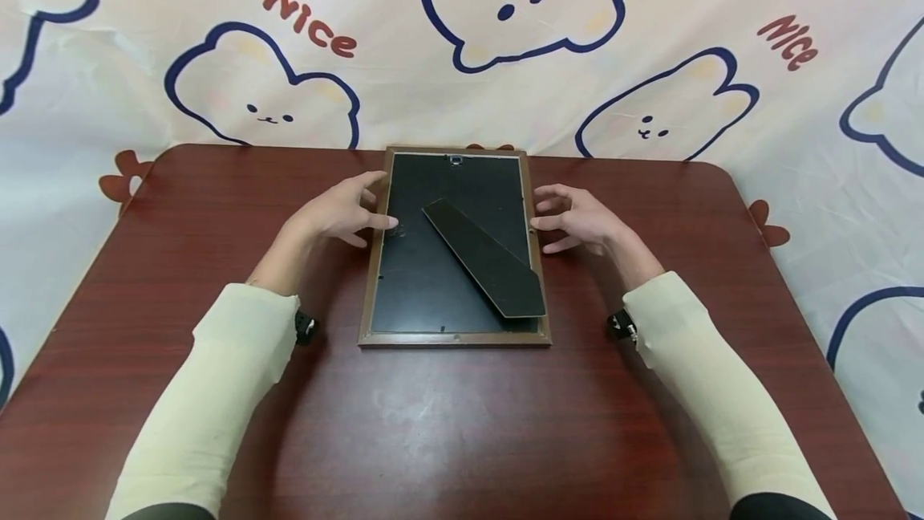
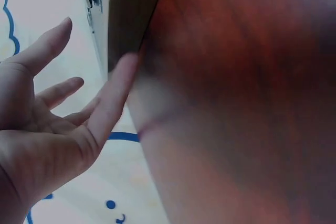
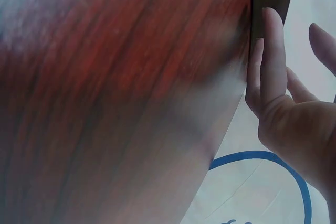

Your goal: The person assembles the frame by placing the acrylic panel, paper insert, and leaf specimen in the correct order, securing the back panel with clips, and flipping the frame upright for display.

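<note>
A picture frame (image 1: pixel 411 287) lies face down on the table, its black back panel up inside a brown wooden rim. An easel stand (image 1: pixel 491 263) slants across that panel, its wide end over the lower right of the rim. At the frame's left side is my left hand (image 1: pixel 342 211), fingers spread, thumb over the rim; in the left wrist view a fingertip (image 2: pixel 127 61) is right at the frame's side wall. My right hand (image 1: pixel 581 221) is beside the right edge, fingers loosely extended; the right wrist view shows fingertips (image 3: pixel 272 17) along that wall. Neither hand curls round the frame.
The reddish-brown wooden table (image 1: pixel 433 424) has rounded far corners. Behind it hangs a pale cloth (image 1: pixel 404 103) printed with blue-outlined cartoon figures, which also shows at both sides. Black wrist devices (image 1: pixel 306 328) sit by both pale sleeves (image 1: pixel 216 375).
</note>
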A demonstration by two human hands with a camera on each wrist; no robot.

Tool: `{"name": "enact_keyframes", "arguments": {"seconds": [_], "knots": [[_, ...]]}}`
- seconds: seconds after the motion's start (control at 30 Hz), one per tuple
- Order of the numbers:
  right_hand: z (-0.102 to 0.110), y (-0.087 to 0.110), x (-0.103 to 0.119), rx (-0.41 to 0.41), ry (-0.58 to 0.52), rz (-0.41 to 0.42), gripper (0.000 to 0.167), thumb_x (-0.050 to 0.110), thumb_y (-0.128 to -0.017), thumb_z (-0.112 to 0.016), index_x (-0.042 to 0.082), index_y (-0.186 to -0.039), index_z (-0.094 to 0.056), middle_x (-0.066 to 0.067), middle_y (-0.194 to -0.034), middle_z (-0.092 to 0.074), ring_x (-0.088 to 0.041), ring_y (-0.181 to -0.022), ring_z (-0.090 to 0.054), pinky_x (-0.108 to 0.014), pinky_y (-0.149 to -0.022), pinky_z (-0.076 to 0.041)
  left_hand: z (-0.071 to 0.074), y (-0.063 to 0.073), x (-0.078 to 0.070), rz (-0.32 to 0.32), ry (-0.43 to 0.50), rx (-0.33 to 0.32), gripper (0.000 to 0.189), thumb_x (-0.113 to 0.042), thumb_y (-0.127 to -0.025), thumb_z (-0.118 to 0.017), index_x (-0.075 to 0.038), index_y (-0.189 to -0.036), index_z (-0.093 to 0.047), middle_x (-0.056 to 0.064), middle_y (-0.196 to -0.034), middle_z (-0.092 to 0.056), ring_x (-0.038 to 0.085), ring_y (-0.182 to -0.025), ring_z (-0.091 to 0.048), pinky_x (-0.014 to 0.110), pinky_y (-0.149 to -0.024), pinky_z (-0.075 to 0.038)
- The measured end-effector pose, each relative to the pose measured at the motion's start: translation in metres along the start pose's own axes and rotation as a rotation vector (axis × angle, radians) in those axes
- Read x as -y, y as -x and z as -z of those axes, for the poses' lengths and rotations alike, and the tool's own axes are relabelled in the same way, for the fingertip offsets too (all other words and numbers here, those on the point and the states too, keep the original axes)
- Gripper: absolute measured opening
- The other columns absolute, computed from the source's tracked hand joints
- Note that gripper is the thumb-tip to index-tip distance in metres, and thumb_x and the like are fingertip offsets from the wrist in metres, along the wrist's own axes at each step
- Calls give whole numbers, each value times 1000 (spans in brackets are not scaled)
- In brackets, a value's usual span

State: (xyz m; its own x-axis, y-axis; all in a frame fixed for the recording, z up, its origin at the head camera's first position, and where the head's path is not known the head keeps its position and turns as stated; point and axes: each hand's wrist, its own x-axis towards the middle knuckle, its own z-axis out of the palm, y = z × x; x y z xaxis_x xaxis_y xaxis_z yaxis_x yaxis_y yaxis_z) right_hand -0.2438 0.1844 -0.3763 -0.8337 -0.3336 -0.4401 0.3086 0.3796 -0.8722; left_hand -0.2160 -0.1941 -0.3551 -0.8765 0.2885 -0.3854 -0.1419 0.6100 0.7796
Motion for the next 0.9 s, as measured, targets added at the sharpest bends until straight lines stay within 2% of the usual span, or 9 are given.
{"name": "enact_keyframes", "arguments": {"seconds": [0.2, 0.4, 0.7, 0.9], "knots": [[-3, -2, -2, 1, -7, -9, 67, 6, -97, -68, 10, -155, -35, -19, -146, -37, -32, -119, -55, -43, -80, -62, -1, 3, 12, 24, 156, 1, 92, -8, -96, -71, -16, -164, -10, 28, -149, -32, 45, -120, -56, 53, -87, -58], [-6, -2, -2, 6, -23, -11, 68, 5, -98, -67, 10, -157, -33, -19, -146, -37, -31, -116, -57, -44, -79, -62, -2, 4, 20, 37, 258, 24, 101, -9, -94, -73, -18, -165, -2, 28, -148, -32, 44, -121, -54, 52, -84, -59], [-11, -3, -2, 3, -13, -47, 72, 4, -98, -67, 4, -158, -28, -19, -148, -40, -29, -114, -58, -42, -82, -61, -5, 0, 23, 68, 269, 71, 92, -5, -96, -70, -7, -163, -7, 28, -143, -32, 39, -118, -54, 49, -84, -60], [-14, -5, -1, 4, 34, -36, 72, 3, -97, -66, 2, -158, -28, -20, -146, -42, -29, -112, -61, -41, -82, -61, -7, -2, 24, 51, 246, 75, 87, 0, -97, -66, -4, -162, -9, 30, -143, -33, 40, -115, -58, 48, -85, -59]]}}
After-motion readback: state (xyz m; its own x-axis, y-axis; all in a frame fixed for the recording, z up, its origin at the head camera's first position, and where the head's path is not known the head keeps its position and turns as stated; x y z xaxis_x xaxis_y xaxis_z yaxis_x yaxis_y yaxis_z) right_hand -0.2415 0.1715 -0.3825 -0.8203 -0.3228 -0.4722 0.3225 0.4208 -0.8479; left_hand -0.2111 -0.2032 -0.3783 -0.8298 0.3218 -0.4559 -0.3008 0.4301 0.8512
